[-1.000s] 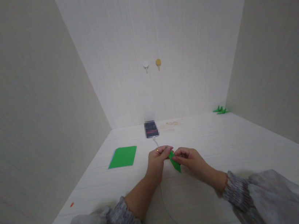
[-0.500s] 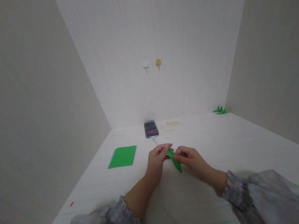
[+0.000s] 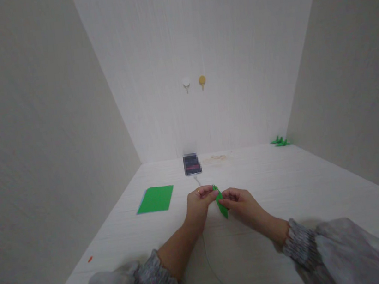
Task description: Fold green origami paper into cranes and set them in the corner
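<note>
A narrow strip of folded green paper [image 3: 222,209] is held above the white table, between my two hands. My left hand [image 3: 199,204] pinches its upper part between thumb and fingers; a ring shows on one finger. My right hand [image 3: 238,201] grips the paper's right edge lower down, thumb in front and fingers curled. The paper tilts, its pointed lower end hanging free toward me. Parts of its folds are hidden by my fingers. To the left, a stack of green square paper [image 3: 155,199] lies flat.
At the back stands a phone [image 3: 191,164] with a white cable [image 3: 208,261] running toward me under my left hand. Small green folded pieces [image 3: 280,141] sit in the far right corner. An orange scrap [image 3: 90,259] lies at left. Two hooks [image 3: 202,80] are on the back wall.
The green paper has turned slightly and now looks narrower, its lower tip shifted a little left. My left thumb has moved a little down and right on it. Both hands keep hold.
</note>
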{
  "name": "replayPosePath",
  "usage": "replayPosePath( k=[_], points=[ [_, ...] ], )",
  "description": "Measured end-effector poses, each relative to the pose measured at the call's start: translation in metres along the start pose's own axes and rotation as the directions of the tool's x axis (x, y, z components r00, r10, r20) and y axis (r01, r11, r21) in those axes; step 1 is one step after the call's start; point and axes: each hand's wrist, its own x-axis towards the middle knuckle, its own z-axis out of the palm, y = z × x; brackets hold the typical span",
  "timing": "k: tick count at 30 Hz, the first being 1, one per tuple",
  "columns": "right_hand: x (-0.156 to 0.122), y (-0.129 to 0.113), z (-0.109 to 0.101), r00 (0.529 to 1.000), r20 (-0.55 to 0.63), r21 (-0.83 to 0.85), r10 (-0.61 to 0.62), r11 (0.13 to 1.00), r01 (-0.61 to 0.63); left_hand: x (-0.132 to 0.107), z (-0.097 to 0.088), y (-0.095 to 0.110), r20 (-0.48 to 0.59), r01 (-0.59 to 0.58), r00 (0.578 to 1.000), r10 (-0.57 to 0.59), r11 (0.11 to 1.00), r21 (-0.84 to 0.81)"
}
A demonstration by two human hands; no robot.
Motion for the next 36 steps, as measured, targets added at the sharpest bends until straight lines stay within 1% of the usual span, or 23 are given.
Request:
replayPosePath(
  k=[3,8,13,18,24,28,31,36],
  points=[
    [0.0001,0.0000,0.0002,1.000,0.018,-0.013,0.010,1.000,-0.010,-0.0003,0.0003,-0.0005,0.005,0.003,1.000,-0.003,1.000,-0.007],
    [-0.0014,-0.0027,0.0000,0.999,0.033,-0.105,0.013,0.994,-0.009,-0.0018,-0.0001,0.0009,0.027,0.008,1.000,-0.008,1.000,0.020],
    [-0.0024,-0.0025,-0.0014,1.000,0.027,-0.100,0.003,0.995,0.000,-0.0040,-0.0005,0.0046,0.127,-0.051,0.991,0.051,0.999,0.000],
    [-0.0028,0.0007,-0.0021,1.000,0.004,-0.067,0.009,0.998,-0.009,-0.0036,-0.0002,0.0046,0.214,-0.019,0.977,0.019,1.000,-0.002],
    [-0.0022,0.0012,-0.0019,0.998,0.033,0.013,0.049,0.999,-0.049,-0.0041,-0.0013,0.0034,0.161,-0.040,0.986,0.033,0.998,0.043],
    [-0.0021,0.0018,-0.0022,0.998,0.034,0.000,0.057,0.998,-0.057,-0.0052,0.0002,0.0024,0.128,-0.024,0.992,0.022,1.000,0.018],
    [-0.0030,-0.0003,-0.0019,0.996,0.049,0.001,0.073,0.997,-0.074,-0.0053,0.0015,0.0028,0.110,-0.033,0.993,0.033,0.999,-0.006],
    [-0.0046,-0.0056,-0.0009,0.994,0.053,0.013,0.099,0.995,-0.100,-0.0061,0.0006,0.0059,0.114,-0.043,0.992,0.044,0.999,-0.013]
  ],
)
